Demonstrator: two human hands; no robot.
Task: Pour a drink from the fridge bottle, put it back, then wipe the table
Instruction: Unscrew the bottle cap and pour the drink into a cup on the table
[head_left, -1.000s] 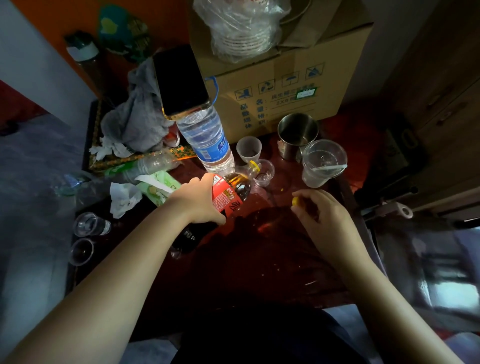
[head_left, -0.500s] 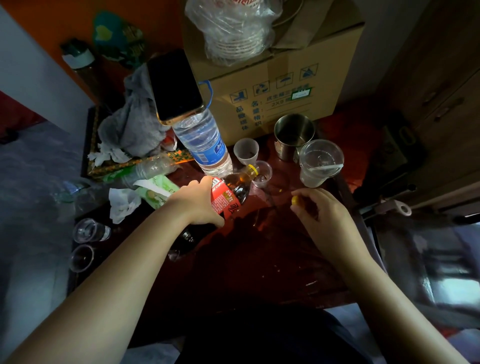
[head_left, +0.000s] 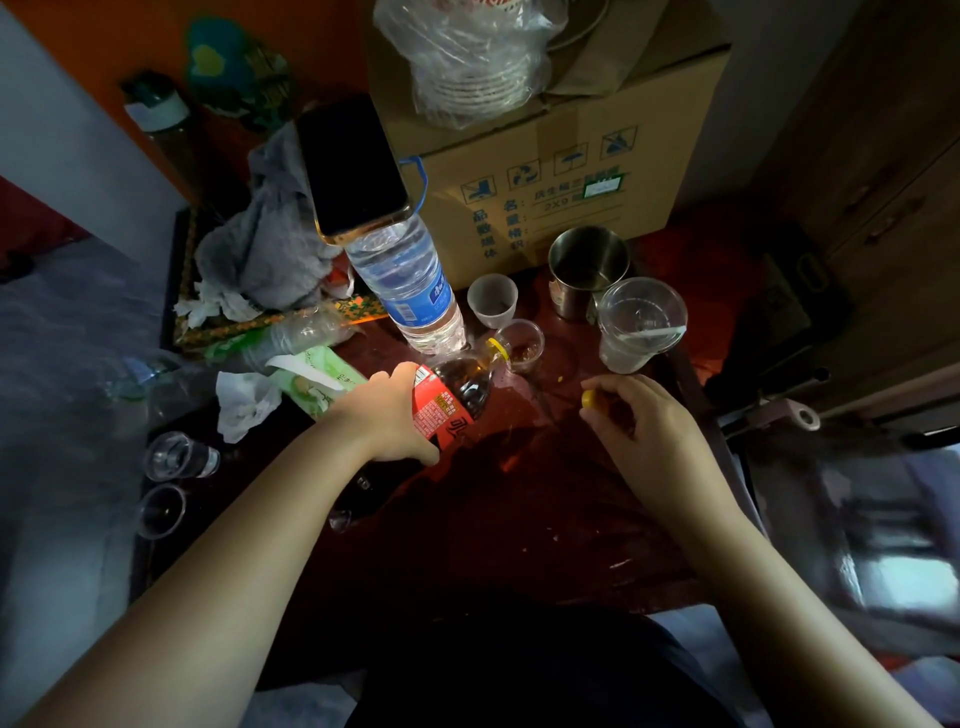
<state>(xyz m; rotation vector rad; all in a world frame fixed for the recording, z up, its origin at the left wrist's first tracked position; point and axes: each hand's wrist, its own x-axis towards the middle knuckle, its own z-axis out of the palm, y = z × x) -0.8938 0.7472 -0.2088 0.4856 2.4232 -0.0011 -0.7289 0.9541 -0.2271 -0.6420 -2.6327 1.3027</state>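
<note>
My left hand (head_left: 387, 415) grips a drink bottle (head_left: 457, 392) with a red label and dark brown liquid. The bottle is tipped far over, its yellow-ringed mouth at the rim of a small clear cup (head_left: 522, 345) that holds some brown liquid. My right hand (head_left: 641, 421) hovers to the right over the dark red table (head_left: 519, 519), its fingers pinching the yellow bottle cap (head_left: 588, 399). A crumpled grey cloth (head_left: 265, 234) lies on a tray at the back left.
A tall water bottle (head_left: 410, 286) with a phone (head_left: 353, 166) on top stands just behind the drink bottle. Behind are a cardboard box (head_left: 545, 171), a steel mug (head_left: 587, 270), a plastic cup (head_left: 639, 325) and a white cup (head_left: 492, 300). Tissues (head_left: 244, 405) and small glasses (head_left: 179, 457) lie left.
The bottle has tipped further and its mouth has reached the small cup's rim; brown liquid now shows in the cup. My right hand has stayed almost still with the cap.
</note>
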